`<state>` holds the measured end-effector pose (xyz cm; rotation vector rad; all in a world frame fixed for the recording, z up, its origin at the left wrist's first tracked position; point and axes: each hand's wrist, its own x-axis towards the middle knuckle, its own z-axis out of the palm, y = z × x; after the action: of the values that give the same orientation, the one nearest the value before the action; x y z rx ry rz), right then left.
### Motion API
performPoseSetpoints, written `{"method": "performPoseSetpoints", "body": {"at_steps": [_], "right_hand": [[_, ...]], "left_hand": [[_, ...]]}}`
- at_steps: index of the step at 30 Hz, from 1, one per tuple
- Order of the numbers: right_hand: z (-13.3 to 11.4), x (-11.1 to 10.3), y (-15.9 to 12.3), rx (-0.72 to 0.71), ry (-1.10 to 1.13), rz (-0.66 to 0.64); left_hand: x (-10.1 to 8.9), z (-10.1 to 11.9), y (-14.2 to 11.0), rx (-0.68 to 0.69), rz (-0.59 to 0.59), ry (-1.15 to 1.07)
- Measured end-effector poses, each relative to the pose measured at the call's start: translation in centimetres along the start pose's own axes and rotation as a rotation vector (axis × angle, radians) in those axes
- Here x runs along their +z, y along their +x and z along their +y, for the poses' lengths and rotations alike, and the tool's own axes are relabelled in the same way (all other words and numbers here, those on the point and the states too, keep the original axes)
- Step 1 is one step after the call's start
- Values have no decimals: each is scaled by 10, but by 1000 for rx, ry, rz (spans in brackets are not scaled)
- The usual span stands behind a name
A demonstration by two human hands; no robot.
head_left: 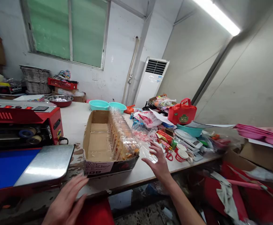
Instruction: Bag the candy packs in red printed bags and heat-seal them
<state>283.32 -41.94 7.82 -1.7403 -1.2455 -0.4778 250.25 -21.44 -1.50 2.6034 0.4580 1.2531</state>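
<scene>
An open cardboard box (pixel 97 151) stands near the table's front edge. Along its right side runs a row of clear plastic packages (pixel 123 134) with orange-brown contents; bare cardboard shows on the left. My left hand (pixel 67 198), slightly blurred, is in front of the box's near left corner, fingers stretched out and nothing seen in them. To the right of the box, my right hand (pixel 158 161) has thumb and fingers spread over a clear plastic bag (pixel 148 153); whether it touches the bag I cannot tell. A bag of small pink and white pieces (pixel 141 136) lies just beyond that hand.
A red machine (pixel 57 125) with a blue belt (pixel 12 167) and metal plate (pixel 46 164) stands left. Turquoise basins (pixel 99 104) are behind the box. Paper cups (pixel 181 155), red-handled scissors (pixel 169 155), a scale (pixel 188 140) and a red bag (pixel 182 113) crowd the right.
</scene>
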Motion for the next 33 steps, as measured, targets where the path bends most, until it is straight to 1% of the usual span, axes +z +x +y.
{"method": "performPoseSetpoints", "body": {"at_steps": [1,2,3,5,6,8,10,12,15,18,21,23,26,28,30,31,32,33], "right_hand": [[1,-2,21,-59,-43,-86],[4,-4,38,-101,-89,-178],[9,-4,52,-126,-130,-272],[20,-3,70,-144,-168,-437],[25,-2,76,-137,-160,-498],[30,0,84,-102,-117,-585],[28,1,91,-62,-60,-629],[19,3,100,-33,11,-639],[-3,7,120,67,225,-556],[-29,8,150,181,425,-378],[-55,4,184,182,471,-200],[-71,2,206,196,488,-106],[-92,5,228,281,556,26],[-105,14,235,332,621,82],[-116,28,237,367,682,117],[-121,36,235,383,711,135],[-127,45,233,397,736,154],[-132,55,229,410,757,171]], "left_hand": [[17,5,22,107,19,76],[33,10,43,176,26,157],[48,14,61,204,25,213],[72,19,84,150,-13,256],[81,19,90,101,-38,244],[92,17,93,33,-89,198],[96,14,91,27,-113,150],[95,12,90,50,-107,105],[92,13,91,67,-74,68],[90,15,94,63,-70,46],[92,13,95,90,-66,-41],[97,13,96,121,-31,-131],[116,16,98,173,23,-225],[132,20,101,187,70,-239],[143,23,102,181,143,-224],[145,24,100,193,188,-215],[144,22,95,236,225,-209],[138,18,88,286,250,-217]]}}
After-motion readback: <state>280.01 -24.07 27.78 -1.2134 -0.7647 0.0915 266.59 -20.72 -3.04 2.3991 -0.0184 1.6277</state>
